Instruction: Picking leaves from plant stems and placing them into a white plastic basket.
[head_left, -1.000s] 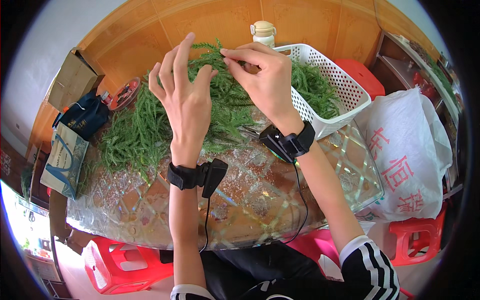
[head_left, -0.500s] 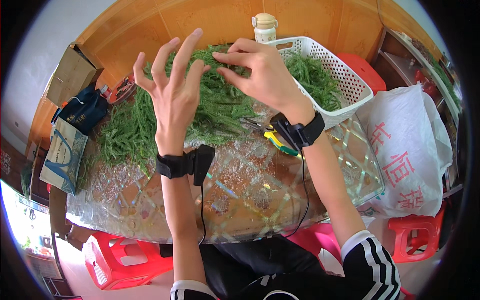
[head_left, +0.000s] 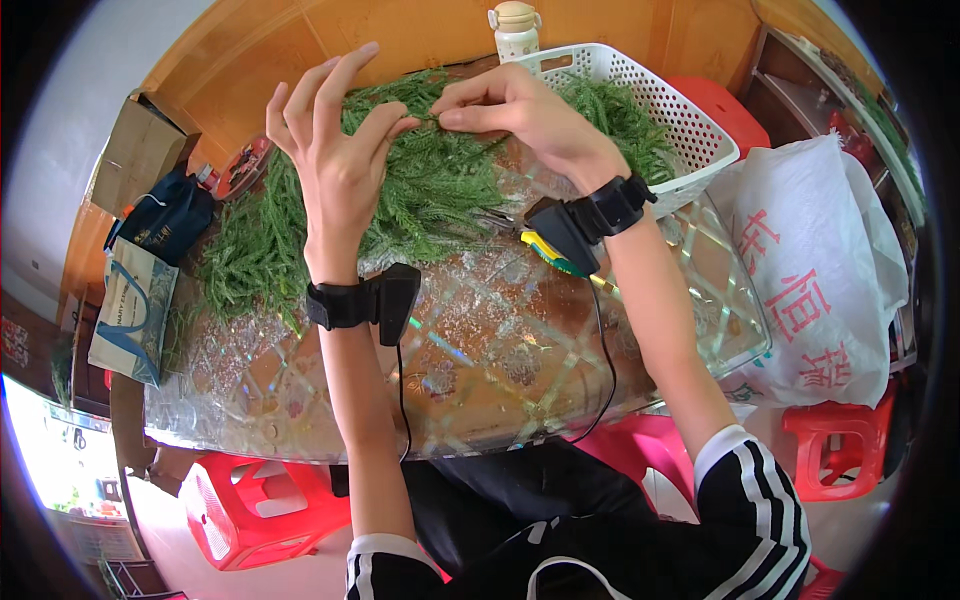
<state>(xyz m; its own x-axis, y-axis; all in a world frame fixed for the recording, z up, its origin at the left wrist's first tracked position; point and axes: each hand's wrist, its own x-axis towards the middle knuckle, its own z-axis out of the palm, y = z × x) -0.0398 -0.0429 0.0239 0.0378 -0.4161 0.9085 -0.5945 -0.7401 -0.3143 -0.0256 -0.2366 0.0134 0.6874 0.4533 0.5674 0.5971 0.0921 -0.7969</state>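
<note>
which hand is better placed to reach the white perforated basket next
Right hand, likely: it is nearer the white perforated plastic basket, and lies between that and the left hand.

Two hands (head_left: 336, 165), two wrist straps (head_left: 335, 306), one white basket (head_left: 703, 132), one lidded bottle (head_left: 516, 40).

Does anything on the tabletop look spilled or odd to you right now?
Yes: pale specks are scattered across the patterned tabletop, in front of the green branches. They look like spilled or shed crumbs, though I can't tell what they are. I see no clear damage there.
</note>
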